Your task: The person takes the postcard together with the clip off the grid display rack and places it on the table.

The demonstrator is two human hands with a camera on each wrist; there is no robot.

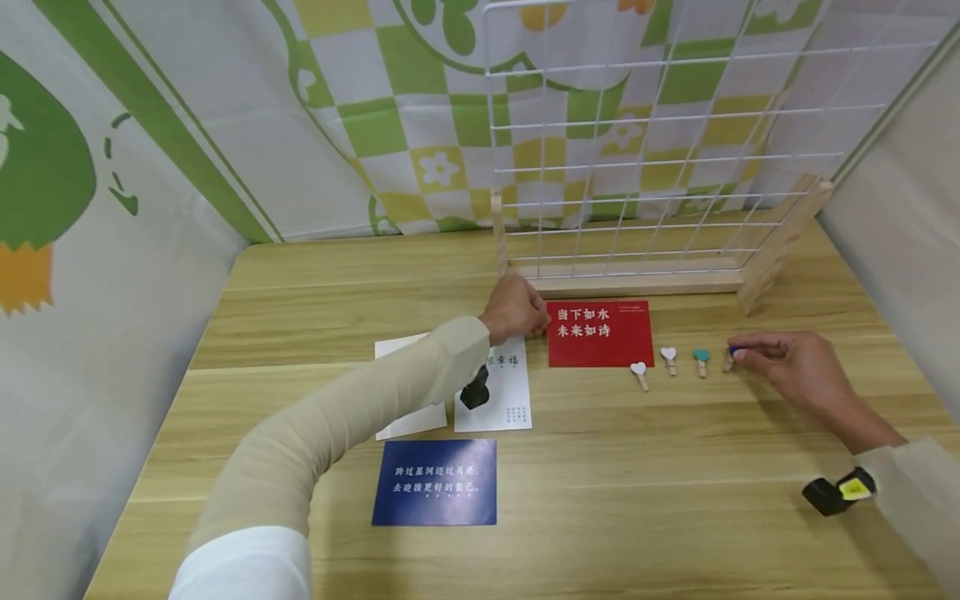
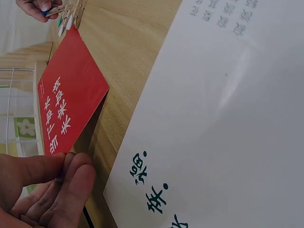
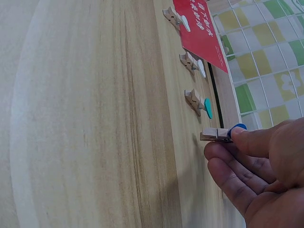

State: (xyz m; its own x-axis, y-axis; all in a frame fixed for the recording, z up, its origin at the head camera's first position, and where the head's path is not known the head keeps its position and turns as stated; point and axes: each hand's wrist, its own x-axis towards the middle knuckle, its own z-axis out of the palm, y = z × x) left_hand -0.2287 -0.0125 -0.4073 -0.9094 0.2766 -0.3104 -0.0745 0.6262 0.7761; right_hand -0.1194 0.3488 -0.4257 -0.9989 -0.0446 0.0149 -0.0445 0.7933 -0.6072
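Observation:
My left hand (image 1: 516, 308) pinches the left edge of a red card (image 1: 598, 335) with white lettering; in the left wrist view, thumb and fingertips meet at that card's corner. Over on the right, my right hand (image 1: 806, 371) holds a small wooden clothespin (image 3: 217, 134) topped with a blue heart, between thumb and fingers. Beside it lie a clothespin with a teal heart (image 1: 701, 362) and two with white hearts, one of them (image 1: 669, 360) near the card's right edge and the other (image 1: 639, 375) at its lower right corner.
Behind the red card stands a white wire grid (image 1: 622, 200) in a wooden base (image 1: 637, 286). Two white cards lie under the left forearm, one with lettering (image 1: 502, 400), and a dark blue card (image 1: 435, 483) lies in front of them. Patterned cloth (image 1: 420, 117) hangs behind the wooden table (image 1: 637, 517).

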